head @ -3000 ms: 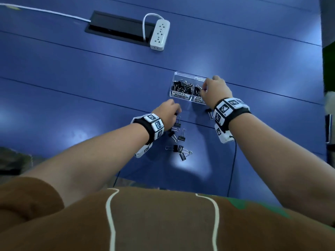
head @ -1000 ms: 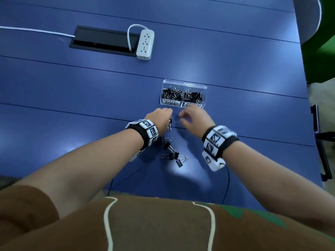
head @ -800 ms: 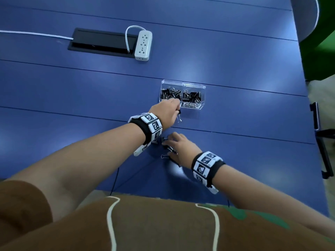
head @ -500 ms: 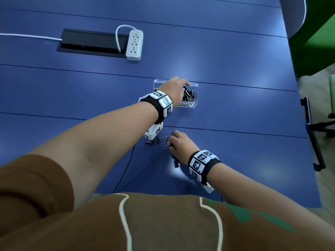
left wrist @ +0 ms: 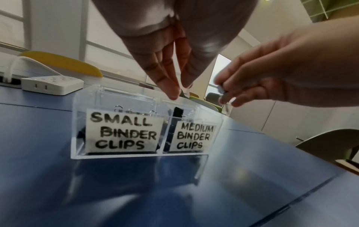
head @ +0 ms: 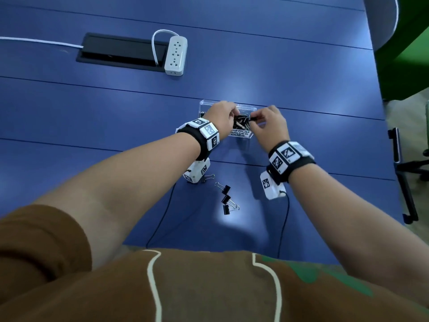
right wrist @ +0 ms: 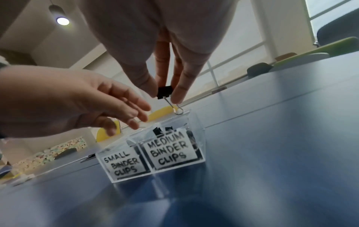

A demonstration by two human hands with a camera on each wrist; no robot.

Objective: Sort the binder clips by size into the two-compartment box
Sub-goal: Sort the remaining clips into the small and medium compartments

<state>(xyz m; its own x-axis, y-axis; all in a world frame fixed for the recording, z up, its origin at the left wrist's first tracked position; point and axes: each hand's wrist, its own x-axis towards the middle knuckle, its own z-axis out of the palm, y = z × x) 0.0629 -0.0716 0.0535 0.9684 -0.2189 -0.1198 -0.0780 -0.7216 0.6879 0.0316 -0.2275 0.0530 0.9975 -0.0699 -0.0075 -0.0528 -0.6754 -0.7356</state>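
A clear two-compartment box [head: 204, 105] stands mid-table, labelled SMALL BINDER CLIPS on the left [left wrist: 124, 132] and MEDIUM BINDER CLIPS on the right [right wrist: 170, 150]. Both compartments hold black clips. My right hand [right wrist: 165, 96] pinches a black binder clip [right wrist: 165, 91] between thumb and fingers, just above the medium compartment; its wire handles hang down to the box rim. My left hand [left wrist: 178, 92] hovers over the box near the divider with fingers straight and nothing held. Several loose black clips [head: 226, 198] lie on the blue table [head: 301, 205] nearer to me.
A white power strip [head: 175, 55] and a black cable hatch [head: 116, 52] sit at the far left of the table. The table's right edge runs past a chair base [head: 404, 173]. Thin black wrist cables [head: 162, 217] trail over the near table edge.
My right hand has lifted from the loose clips and come up to the box with a clip pinched in it. My left hand has stayed over the box.
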